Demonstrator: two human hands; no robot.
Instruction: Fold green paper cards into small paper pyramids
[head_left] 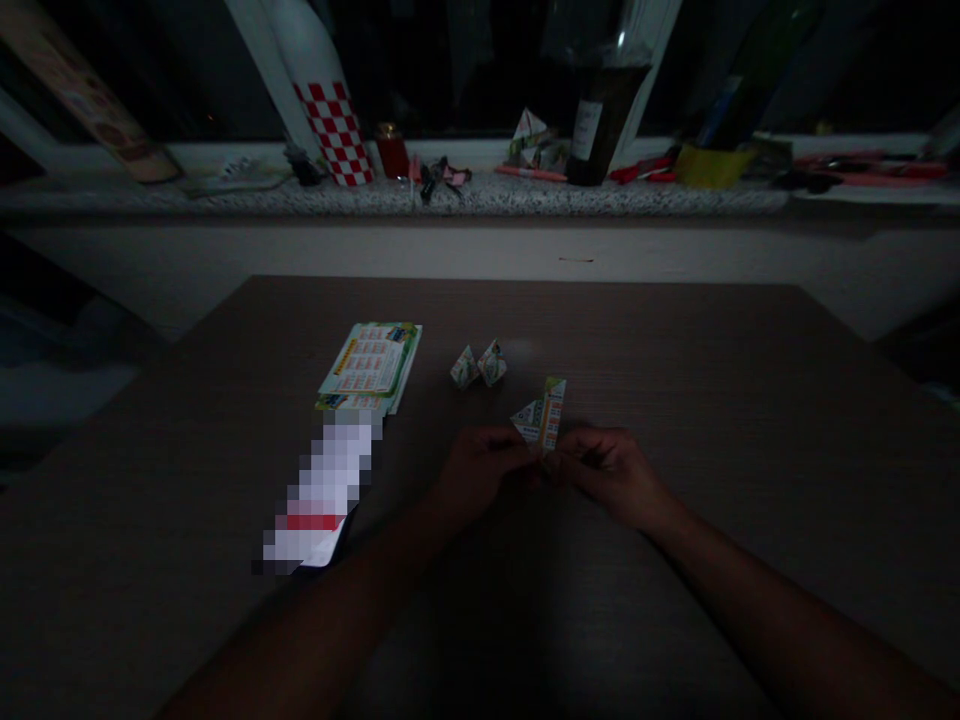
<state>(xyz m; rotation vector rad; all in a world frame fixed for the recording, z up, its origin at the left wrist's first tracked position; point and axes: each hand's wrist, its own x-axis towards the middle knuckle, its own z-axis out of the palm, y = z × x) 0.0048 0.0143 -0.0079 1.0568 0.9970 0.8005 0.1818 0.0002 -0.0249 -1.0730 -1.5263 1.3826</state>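
Between my two hands is a folded printed paper (552,412), with a pointed flap to the left and a narrow strip standing up on the right. My left hand (487,462) pinches its lower left part, thumb and fingers together. On the other side my right hand (611,470) grips the lower right corner. The fingertips of both hands almost meet at the bottom of the paper, and the dim light hides their exact hold. Just beyond my hands, two small folded paper shapes (478,367) with pointed tops sit side by side on the table.
A stack of printed sheets (371,360) lies left on the wooden table (675,340). Nearer me is a lit phone (322,500), its screen blurred out. Along the stone windowsill (465,205) stand a checkered bottle (334,125), a dark bottle (592,130) and small clutter.
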